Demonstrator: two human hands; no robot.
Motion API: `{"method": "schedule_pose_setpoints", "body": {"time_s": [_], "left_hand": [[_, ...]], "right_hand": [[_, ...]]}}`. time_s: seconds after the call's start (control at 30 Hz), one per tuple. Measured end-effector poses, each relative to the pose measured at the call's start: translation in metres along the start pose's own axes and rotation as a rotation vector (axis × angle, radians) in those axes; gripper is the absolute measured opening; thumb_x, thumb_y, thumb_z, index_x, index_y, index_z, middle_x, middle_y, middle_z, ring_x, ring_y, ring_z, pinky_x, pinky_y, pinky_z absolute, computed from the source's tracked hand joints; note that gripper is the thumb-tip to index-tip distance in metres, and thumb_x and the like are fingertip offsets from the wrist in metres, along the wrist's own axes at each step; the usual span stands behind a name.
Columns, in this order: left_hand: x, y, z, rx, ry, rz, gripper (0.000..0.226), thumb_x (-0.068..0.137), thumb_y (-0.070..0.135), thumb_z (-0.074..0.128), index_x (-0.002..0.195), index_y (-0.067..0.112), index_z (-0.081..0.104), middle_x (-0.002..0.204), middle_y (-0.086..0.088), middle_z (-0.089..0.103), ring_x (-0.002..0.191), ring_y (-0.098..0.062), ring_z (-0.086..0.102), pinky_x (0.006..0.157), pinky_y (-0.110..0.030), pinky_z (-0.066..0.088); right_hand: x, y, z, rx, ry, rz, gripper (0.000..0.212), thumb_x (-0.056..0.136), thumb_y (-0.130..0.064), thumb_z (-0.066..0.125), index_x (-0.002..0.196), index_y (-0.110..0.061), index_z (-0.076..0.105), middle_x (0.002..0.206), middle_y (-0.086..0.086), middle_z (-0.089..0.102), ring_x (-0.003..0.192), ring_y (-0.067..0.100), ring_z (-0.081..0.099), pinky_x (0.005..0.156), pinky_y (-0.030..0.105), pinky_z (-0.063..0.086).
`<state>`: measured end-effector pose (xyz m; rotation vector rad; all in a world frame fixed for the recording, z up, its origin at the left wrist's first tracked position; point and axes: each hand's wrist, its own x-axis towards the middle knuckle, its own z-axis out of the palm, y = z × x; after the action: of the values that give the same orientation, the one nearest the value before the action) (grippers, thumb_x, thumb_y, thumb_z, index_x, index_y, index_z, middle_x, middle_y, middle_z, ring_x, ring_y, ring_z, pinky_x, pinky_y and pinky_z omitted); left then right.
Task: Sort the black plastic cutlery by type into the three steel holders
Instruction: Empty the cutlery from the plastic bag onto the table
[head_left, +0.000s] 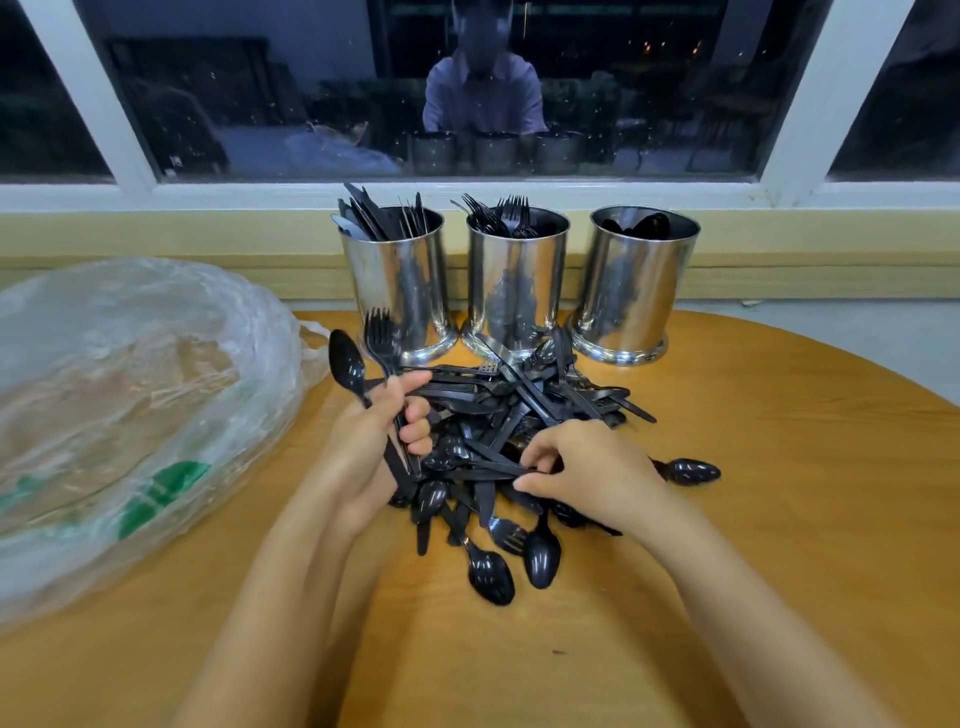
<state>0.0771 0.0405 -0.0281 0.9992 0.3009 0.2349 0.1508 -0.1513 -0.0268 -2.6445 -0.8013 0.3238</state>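
- The left hand (374, 441) is closed round a bundle (401, 467) of black cutlery, fingers curled over the handles and thumb across the front.
- A spoon (347, 364) and a fork (379, 338) stick up out of that grip, heads uppermost. Both are tilted slightly towards the left edge of the surface (779, 519).
- The right hand (587, 473) rests on the right side of the pile (498, 415), fingers bent, thumb and fingertips pinching a thin black handle (498, 470) that lies flat among the other pieces.
- The pile of unsorted spoons, forks and knives lies tangled in the middle of the wooden surface. It runs from just in front of the holders back to between the two hands.
- Two loose spoons (491, 574) trail out of the pile towards the near edge, and another spoon (693, 471) lies just to the right of the right hand.
- Three steel holders stand upright in a row along the far edge, close together but not touching.
- The left holder (400, 280) has knives, and some fork tines, showing above its rim.
- The middle holder (514, 280) holds forks, tines up.
- The right holder (639, 286) shows dark spoon bowls just inside its rim.
- A crumpled clear plastic bag (130, 389) with green print covers the left edge of the surface, just beside the left hand.
- A window (311, 104) behind the holders reflects a seated person and the three holders.
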Motion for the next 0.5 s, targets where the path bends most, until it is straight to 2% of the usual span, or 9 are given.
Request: {"method": "schedule_pose_setpoints", "body": {"time_s": [0.13,0.2,0.27,0.33,0.37,0.43,0.5], "left_hand": [[-0.011,-0.009,-0.01,-0.161,0.026,-0.02,0.029,0.104,0.024,0.039,0.119,0.005,0.056,0.064,0.003,0.043,0.05,-0.006,0.038,0.046,-0.018,0.037],[-0.013,-0.012,-0.013,-0.22,0.026,-0.033,0.029,0.104,0.025,0.039,0.117,0.006,0.057,0.063,0.003,0.043,0.049,-0.006,0.038,0.045,-0.018,0.037],[-0.014,-0.014,-0.014,-0.258,0.044,-0.041,0.028,0.103,0.027,0.041,0.113,0.007,0.058,0.062,0.004,0.042,0.047,-0.005,0.037,0.044,-0.017,0.036],[-0.016,-0.015,-0.015,-0.268,0.073,-0.037,0.027,0.101,0.03,0.043,0.108,0.008,0.058,0.058,0.005,0.038,0.044,-0.004,0.033,0.041,-0.016,0.032],[-0.016,-0.016,-0.014,-0.259,0.088,-0.033,0.028,0.1,0.032,0.045,0.105,0.009,0.058,0.056,0.006,0.036,0.043,-0.003,0.03,0.039,-0.015,0.029],[-0.018,-0.017,-0.009,-0.22,0.121,-0.015,0.033,0.091,0.039,0.051,0.102,0.008,0.058,0.055,0.007,0.03,0.041,-0.002,0.026,0.037,-0.014,0.024],[-0.019,-0.018,-0.004,-0.167,0.15,0.011,0.047,0.078,0.046,0.058,0.106,0.008,0.058,0.058,0.008,0.026,0.043,-0.002,0.022,0.038,-0.015,0.022]], "right_hand": [[-0.008,-0.005,0.009,-0.002,0.1,0.067,0.012,0.087,-0.036,0.069,0.097,-0.031,0.066,0.089,-0.015,0.061,0.082,0.008,0.058,0.056,0.022,0.038],[-0.008,-0.003,0.013,0.086,0.193,0.094,0.009,0.087,-0.033,0.071,0.092,-0.028,0.067,0.083,-0.015,0.059,0.08,0.008,0.058,0.06,0.024,0.041],[-0.008,0.0,0.015,0.258,0.301,0.089,0.003,0.087,-0.026,0.071,0.087,-0.024,0.069,0.074,-0.015,0.059,0.07,0.002,0.058,0.063,0.02,0.043],[-0.008,-0.002,0.014,0.47,0.385,0.082,0.005,0.09,-0.016,0.066,0.09,-0.018,0.071,0.067,-0.011,0.062,0.054,-0.002,0.056,0.056,0.01,0.041],[-0.009,-0.006,0.015,0.611,0.397,0.088,0.009,0.092,-0.013,0.063,0.094,-0.016,0.072,0.067,-0.007,0.065,0.05,-0.003,0.055,0.052,0.01,0.041],[-0.012,-0.019,0.017,0.904,0.369,0.084,0.015,0.094,-0.011,0.06,0.102,-0.015,0.071,0.075,-0.004,0.069,0.053,-0.001,0.055,0.052,0.015,0.044],[-0.017,-0.034,0.022,1.092,0.295,0.071,0.017,0.094,-0.014,0.06,0.1,-0.026,0.07,0.07,-0.006,0.064,0.058,0.004,0.052,0.058,0.018,0.045]]}}
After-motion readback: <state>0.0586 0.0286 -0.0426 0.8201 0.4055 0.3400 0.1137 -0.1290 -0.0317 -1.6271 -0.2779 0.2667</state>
